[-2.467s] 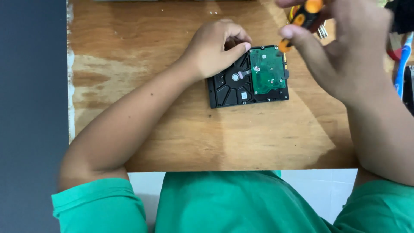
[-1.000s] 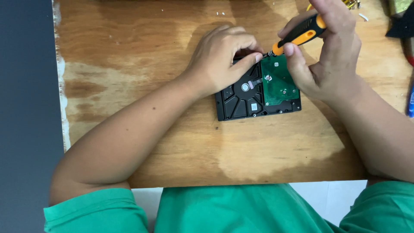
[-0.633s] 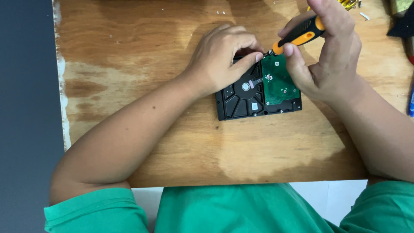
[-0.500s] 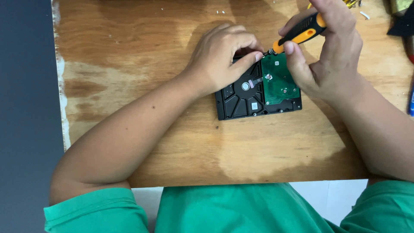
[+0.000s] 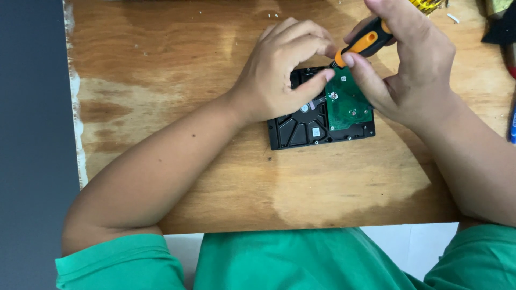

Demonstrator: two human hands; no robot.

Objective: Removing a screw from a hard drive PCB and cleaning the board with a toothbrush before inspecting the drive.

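While both forearms reach up from the bottom of the frame, a hard drive (image 5: pixel 317 121) lies flat on the wooden board (image 5: pixel 177 59), upper centre-right, underside up. Long axis runs left-right, slightly tilted so the right end sits a little higher; black cast casing to the left, green circuit board (image 5: pixel 348 102) covering the right part. Left hand (image 5: pixel 279 72) rests over the drive's upper left portion, fingers curled and pressing down on the casing, index tip touching the top edge of the green board. Right hand (image 5: pixel 411 67) holds a screwdriver (image 5: pixel 364 42) with an orange-and-black handle, pinched between thumb and fingers, remaining fingers wrapped loosely around. Screwdriver axis slants from upper right down to lower left; tip meets the upper left corner of the green board, just beside the left index finger. The tip itself is too small to make out. Top right corner of the frame: edges of other tools, a dark one (image 5: pixel 502 29) and a blue one (image 5: pixel 512 126), partly cut off. No containers in view. Green sleeves and shirt (image 5: pixel 301 260) fill the bottom edge.
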